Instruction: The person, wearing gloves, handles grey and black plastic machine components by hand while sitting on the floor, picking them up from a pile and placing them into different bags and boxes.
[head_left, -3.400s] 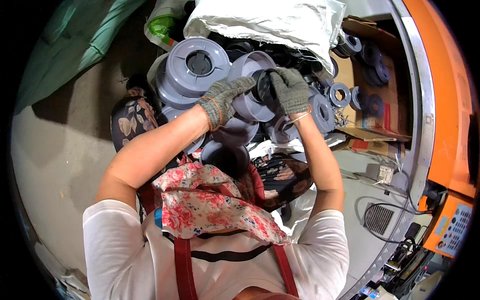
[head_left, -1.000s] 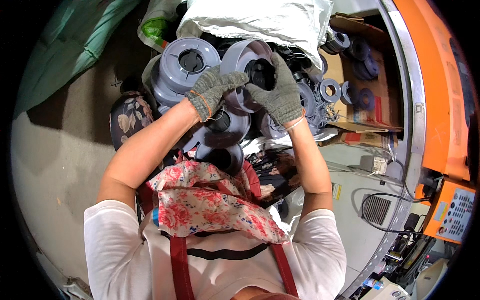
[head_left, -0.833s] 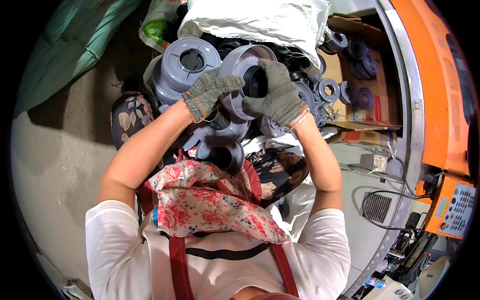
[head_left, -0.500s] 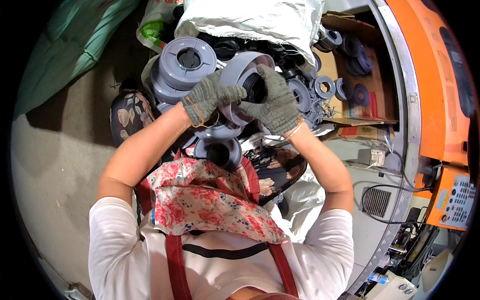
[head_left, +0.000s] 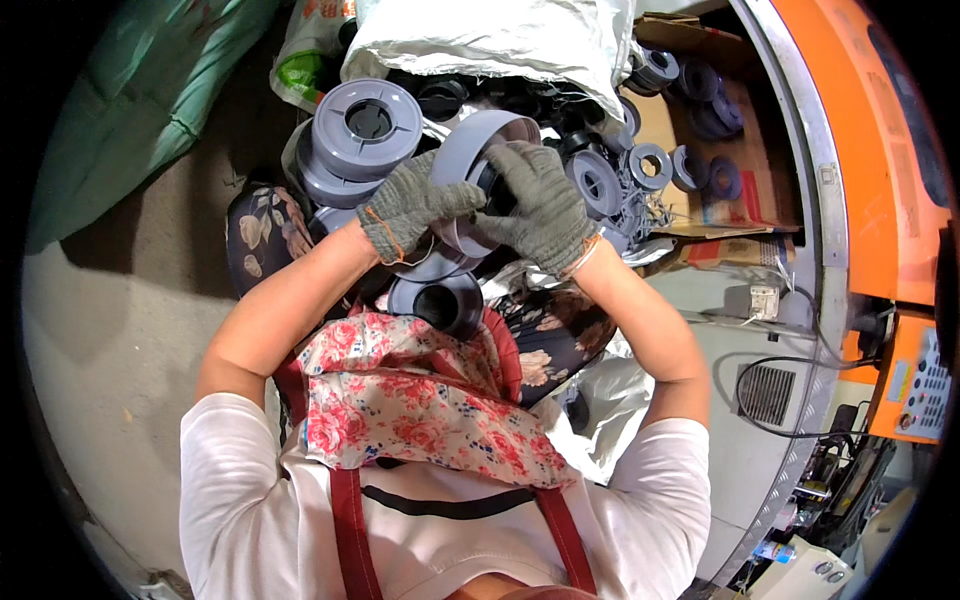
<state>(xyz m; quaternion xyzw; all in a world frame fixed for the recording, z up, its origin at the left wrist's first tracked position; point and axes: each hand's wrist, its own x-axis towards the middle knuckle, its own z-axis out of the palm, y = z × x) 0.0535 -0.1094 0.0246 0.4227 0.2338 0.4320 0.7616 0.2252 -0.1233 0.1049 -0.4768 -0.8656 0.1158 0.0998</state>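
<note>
Between my two gloved hands a grey plastic spool-like ring [head_left: 462, 150] is held tilted, its wide rim facing up and a black part [head_left: 487, 180] in its middle. My left hand [head_left: 415, 205], in a grey knit glove, grips its left side with the thumb across the front. My right hand [head_left: 540, 210] is bent over the black part on the right side; its fingertips are partly hidden. A stack of grey flanged spools [head_left: 367, 125] with black centres stands just beyond my left hand. Another grey spool [head_left: 437, 303] rests near my lap, below the hands.
A white woven sack [head_left: 490, 40] with black parts at its mouth lies at the far side. At the right, a cardboard box [head_left: 765, 185] holds several grey rings [head_left: 722, 177]. Beside it stands an orange machine [head_left: 840, 130] with a keypad panel [head_left: 915, 385] and cable.
My right hand has curled further over the ring's middle, covering more of the black part. The ring remains held in both hands, and the view has shifted slightly.
</note>
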